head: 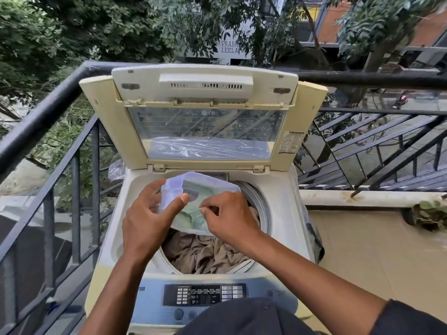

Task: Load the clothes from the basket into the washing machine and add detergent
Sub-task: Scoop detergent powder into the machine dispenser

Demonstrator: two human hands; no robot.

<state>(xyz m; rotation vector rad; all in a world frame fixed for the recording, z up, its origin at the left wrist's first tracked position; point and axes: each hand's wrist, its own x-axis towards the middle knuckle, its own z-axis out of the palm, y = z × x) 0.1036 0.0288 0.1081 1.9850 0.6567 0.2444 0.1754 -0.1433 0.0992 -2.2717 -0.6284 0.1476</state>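
Detergent pouch over the drum, about to get it open

Left hand (145,218) is curled round the far-left side of the detergent pouch (193,201), thumb pressed on its front. Right hand (229,218) is pinching the pouch's near edge, prob to tear it. It's all hanging right over the washing machine (285,213) opening, lid (205,112) propped up at the far side. Drum's already got beige clothes (205,255) heaped in it, no basket in shot tbh. Worry: if I rip too hard the whole lot dumps in one spot or sprays onto the rim, or the pouch slips & drops in w/ the laundry. Can't tell how full the pouch is.
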